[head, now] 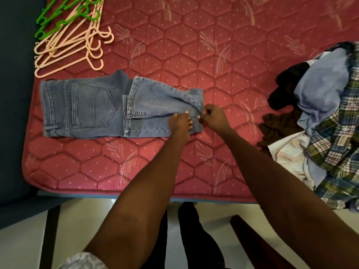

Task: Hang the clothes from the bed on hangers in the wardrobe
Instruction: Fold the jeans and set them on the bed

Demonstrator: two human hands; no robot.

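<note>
A pair of blue jeans [91, 109] lies folded on the red quilted mattress [174, 45], waistband to the left, the legs doubled back over themselves. My left hand [179, 124] grips the denim at the folded right end. My right hand [213, 116] pinches the same fold from the right side. A stack of peach plastic hangers [73, 47] with a few green hangers [58, 18] on top lies at the mattress's far left corner. A heap of clothes [326, 121] sits at the right: a plaid shirt, a light blue shirt, dark and white garments.
The mattress's front edge [136, 191] runs across below my forearms, with pale floor beneath it. A dark blue wall or bed frame [13, 94] borders the left side. A dark wooden piece [250, 235] stands by my legs.
</note>
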